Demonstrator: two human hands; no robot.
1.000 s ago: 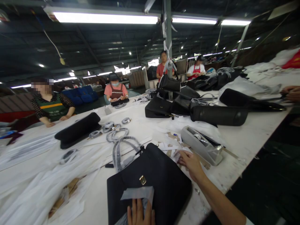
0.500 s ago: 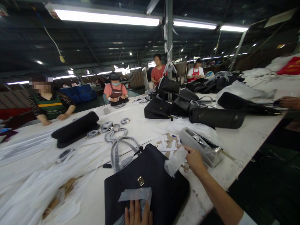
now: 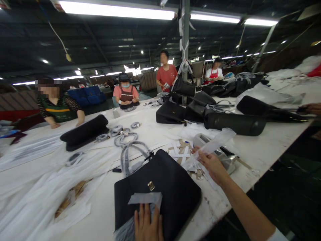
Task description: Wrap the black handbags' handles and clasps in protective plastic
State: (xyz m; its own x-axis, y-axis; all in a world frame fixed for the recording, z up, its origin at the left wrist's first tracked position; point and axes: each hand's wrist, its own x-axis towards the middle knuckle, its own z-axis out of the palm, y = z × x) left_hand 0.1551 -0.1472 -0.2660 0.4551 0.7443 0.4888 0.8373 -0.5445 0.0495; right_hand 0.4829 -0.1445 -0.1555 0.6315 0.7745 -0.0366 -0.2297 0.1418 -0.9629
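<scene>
The left hand lies flat on the black bag, fingers spread and straight, pressing a piece of plastic wrap against its front. Just beyond those fingertips sits the metal clasp. The bag reaches ahead of and to the right of the left fingers, its handles standing up past its top edge.

Off the bag's far right edge, the right hand pinches a clear plastic strip between thumb and fingers. The strip's long axis slants through that pinch, its near end pointing back toward the bag and its far end away to the right; whether the near end touches the bag, I cannot tell. From the left fingers the strip lies ahead and to the right, and the right hand is much the nearer to it.

Beneath and left of the right fingertips are paper scraps; the tape dispenser sits just behind, crowding that side. A band of table runs between the bag's right side and the table edge, under the right forearm. Farther ahead of both hands, more black bags are heaped.
</scene>
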